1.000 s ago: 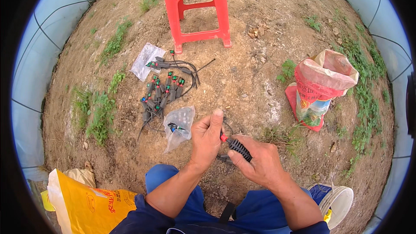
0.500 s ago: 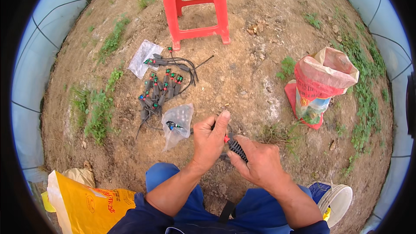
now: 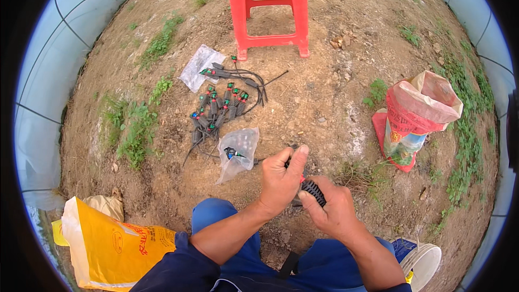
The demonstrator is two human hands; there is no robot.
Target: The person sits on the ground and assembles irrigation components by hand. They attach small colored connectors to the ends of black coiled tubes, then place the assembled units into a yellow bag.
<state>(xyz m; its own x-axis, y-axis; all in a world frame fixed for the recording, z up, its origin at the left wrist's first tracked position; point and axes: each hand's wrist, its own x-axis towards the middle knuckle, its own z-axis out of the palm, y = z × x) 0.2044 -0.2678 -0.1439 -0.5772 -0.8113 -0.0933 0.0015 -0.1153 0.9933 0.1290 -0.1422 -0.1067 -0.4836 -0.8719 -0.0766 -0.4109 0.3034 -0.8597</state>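
In front of my knees, both hands hold one hanging micro-sprinkler (image 3: pixel 313 192) with a black ribbed body and a red collar. My left hand (image 3: pixel 282 177) is closed round its upper end, thumb pressed on top, so that end is mostly hidden. The fingers and thumb of my right hand (image 3: pixel 335 205) pinch the ribbed body from the right. Left of my hands lies a clear plastic bag (image 3: pixel 238 154) with a few dark, blue and green parts inside. Beyond it sits a pile of similar sprinklers (image 3: pixel 216 108), black and ribbed with red and green tops and thin black tubes.
A red plastic stool (image 3: pixel 300 19) stands ahead on bare soil. Another clear bag (image 3: pixel 197 70) lies near the pile. To the right is an open red-and-white sack (image 3: pixel 411 116), with a white bucket (image 3: pixel 424 262) by my right knee. A yellow sack (image 3: pixel 119 249) is at my left.
The whole scene has shifted right in the picture as the view turned slightly left. Both hands keep their hold on the sprinkler, with little change in their grip.
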